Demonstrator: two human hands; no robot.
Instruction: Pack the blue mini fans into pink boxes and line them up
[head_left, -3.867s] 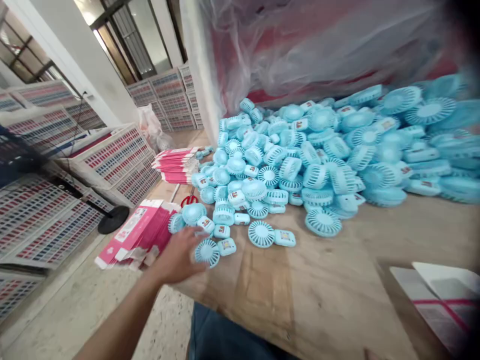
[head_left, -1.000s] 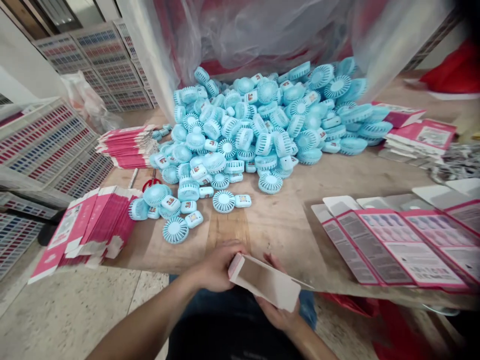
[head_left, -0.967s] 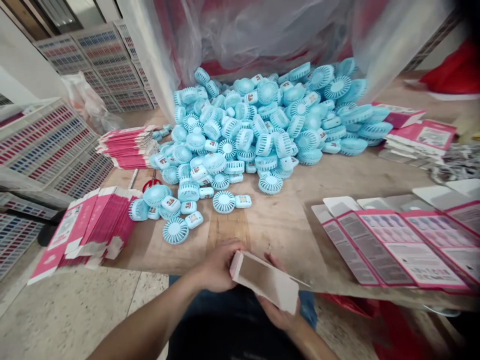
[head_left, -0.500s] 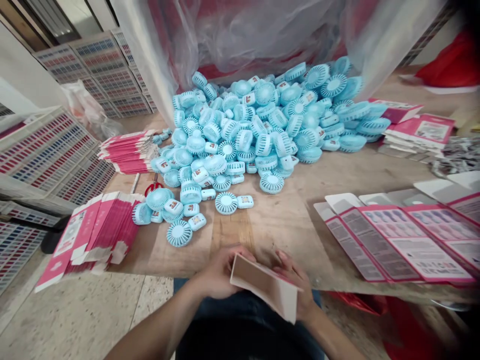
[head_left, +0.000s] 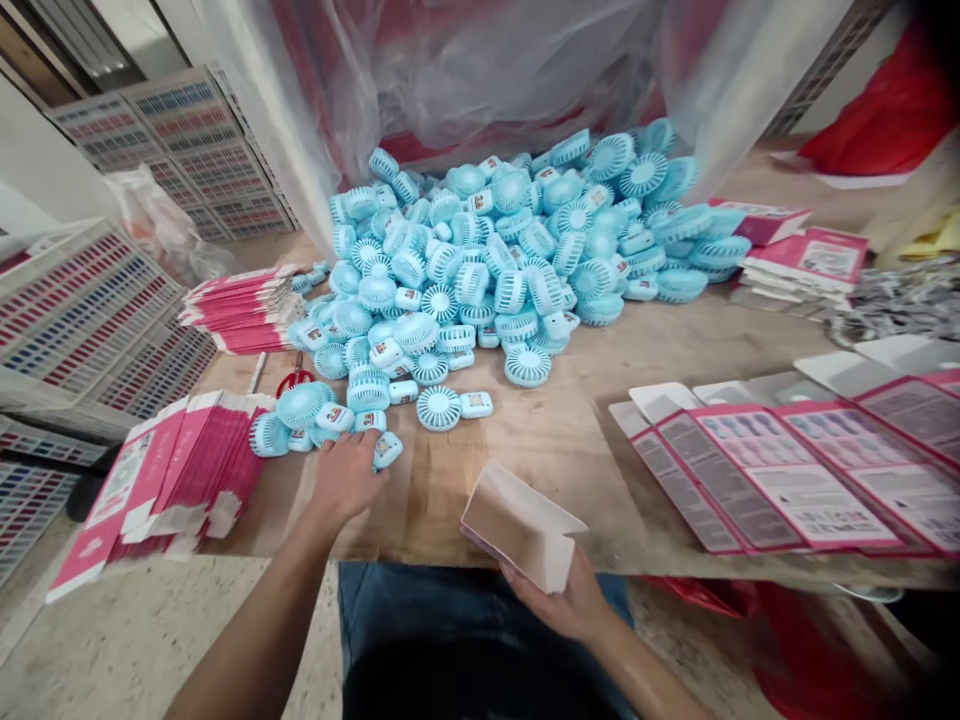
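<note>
Right hand (head_left: pixel 566 600), head view: fingers curled under and clasping an opened carton (head_left: pixel 521 525), cupped from beneath at the near end. The carton shows its plain brown inner face and a pink outer edge; it is tilted, its far end over the near edge of the wooden table (head_left: pixel 562 450), its near end past that edge above the person's lap.

Left hand (head_left: pixel 346 478): reached forward over the near-left part of the table, palm down, fingers closed over a blue handheld fan (head_left: pixel 386 449) of which only the handle end shows beyond the fingertips. Whether the fan is lifted or lying on the board cannot be told.

Just beyond that hand lies a loose scatter of the same fans, which runs up into a large heap of blue fans (head_left: pixel 510 240) filling the middle and far part of the table, backed by clear plastic sheeting (head_left: pixel 487 70).

At the near-left corner, a fanned stack of flat pink cartons (head_left: pixel 172 480) overhangs the edge. A second stack of pink cartons (head_left: pixel 240 310) lies along the left edge further back, with red-handled scissors (head_left: pixel 294 378) between the two stacks.

Along the right side, unfolded pink cartons (head_left: pixel 787 470) lie overlapped in a row, printed side up. More pink cartons (head_left: pixel 806 262) sit at the far right.
</note>
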